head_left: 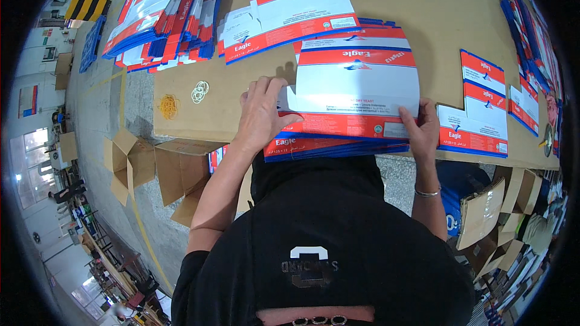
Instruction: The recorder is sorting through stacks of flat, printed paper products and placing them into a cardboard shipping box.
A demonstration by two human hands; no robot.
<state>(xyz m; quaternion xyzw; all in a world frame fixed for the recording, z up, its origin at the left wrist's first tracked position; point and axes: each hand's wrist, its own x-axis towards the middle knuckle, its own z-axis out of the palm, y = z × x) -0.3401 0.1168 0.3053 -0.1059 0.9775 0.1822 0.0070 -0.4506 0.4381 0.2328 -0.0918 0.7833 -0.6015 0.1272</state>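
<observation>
A stack of flat printed cartons [356,93], red, white and blue, lies before me at the table's near edge. The top carton bows upward in the middle. At the stack's left edge my left hand [263,111] is closed, its thumb over a white flap and its fingers curled round the side. My right hand [423,128] pinches the right edge, thumb on top and fingers behind. Below the lifted carton, the edges of more flat cartons [338,148] show, overhanging the table toward my body.
Piles of flat cartons [175,9] stand far left, with another pile [299,9] beyond my hands. Single cartons [483,105] lie at right. Yellow rubber bands [168,107] and pale rubber bands [200,92] rest on the table [229,108]. Open brown boxes [130,166] sit on the floor.
</observation>
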